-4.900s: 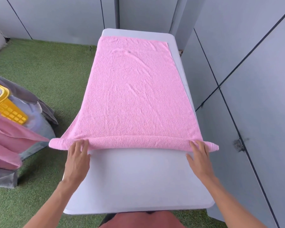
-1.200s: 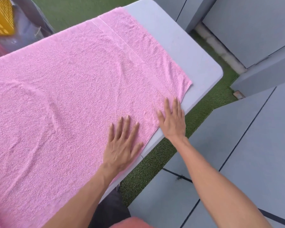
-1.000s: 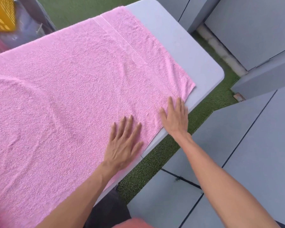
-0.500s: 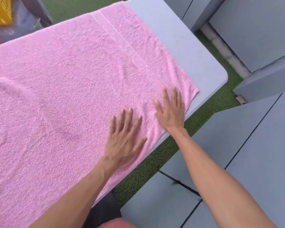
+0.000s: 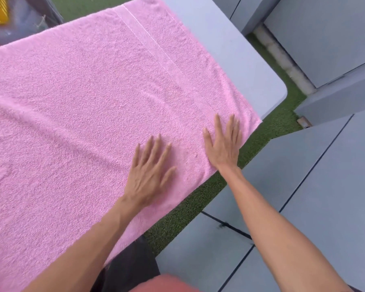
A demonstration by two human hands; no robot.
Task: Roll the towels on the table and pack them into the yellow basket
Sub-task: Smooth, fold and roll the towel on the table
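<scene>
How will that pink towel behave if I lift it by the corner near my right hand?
The pink towel is probably floppy: it lies in soft ripples and follows the table edge, so it would likely drape and sag. Its looped pile looks grippy, so it probably won't slip under the flat left hand or right hand.

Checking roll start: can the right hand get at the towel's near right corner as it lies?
Probably yes. The right hand lies flat on the pink towel beside that corner, at the table edge; nothing lies between them. The left hand presses the towel farther left.
</scene>
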